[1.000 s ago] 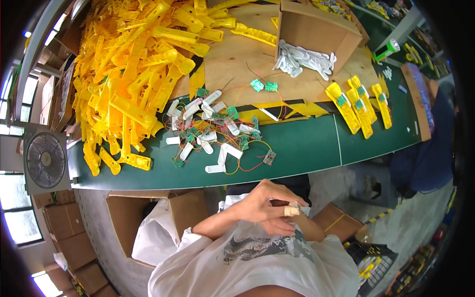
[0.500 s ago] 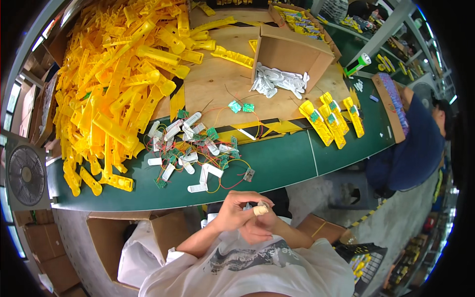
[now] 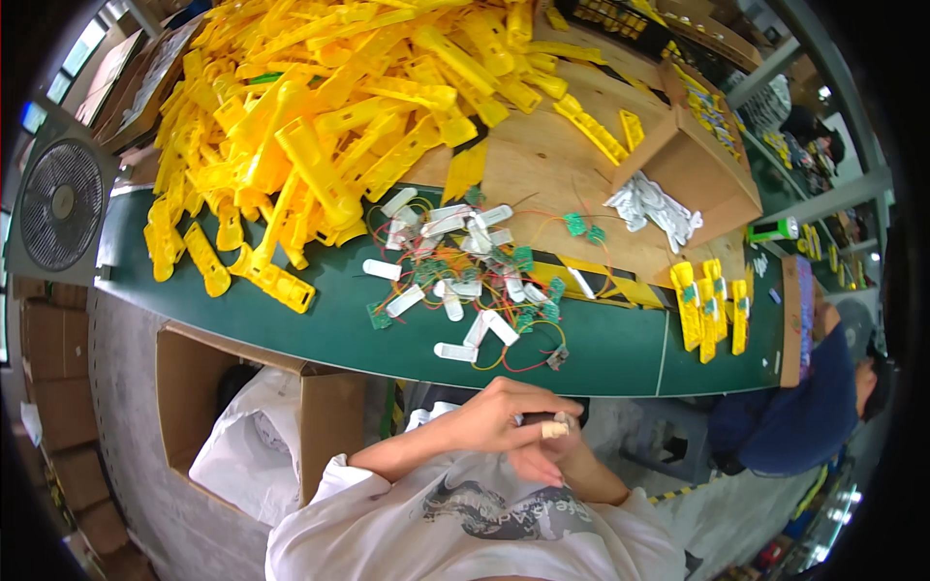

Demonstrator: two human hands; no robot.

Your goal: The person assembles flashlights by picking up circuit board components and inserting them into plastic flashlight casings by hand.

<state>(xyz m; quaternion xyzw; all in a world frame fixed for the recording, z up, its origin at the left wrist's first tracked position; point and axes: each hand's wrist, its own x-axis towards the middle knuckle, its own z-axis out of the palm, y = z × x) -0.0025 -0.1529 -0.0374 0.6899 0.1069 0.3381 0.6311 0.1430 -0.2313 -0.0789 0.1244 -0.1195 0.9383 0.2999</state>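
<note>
My left hand (image 3: 504, 414) and my right hand (image 3: 545, 459) meet in front of my shirt, just below the near edge of the table. The left fingers are bent and closed, with a tan finger covering (image 3: 555, 429) at a fingertip between the hands. Partly behind the left hand, my right hand is closed against it, its lower fingers pointing down. Anything pinched between them is hidden. Nearest to the hands on the table lies a tangle of white plastic pieces (image 3: 454, 351), green circuit boards (image 3: 380, 315) and thin red and yellow wires.
Yellow plastic housings (image 3: 320, 174) form a big heap at left. A tipped cardboard box (image 3: 712, 179) spills white parts (image 3: 654, 205). Several yellow housings with boards (image 3: 689, 305) lie at right, near a person in dark blue (image 3: 785, 402). A fan (image 3: 63, 203) stands at far left.
The view has swung left, so the table's contents appear shifted right. My hands stay together, with the tan finger covering still between them.
</note>
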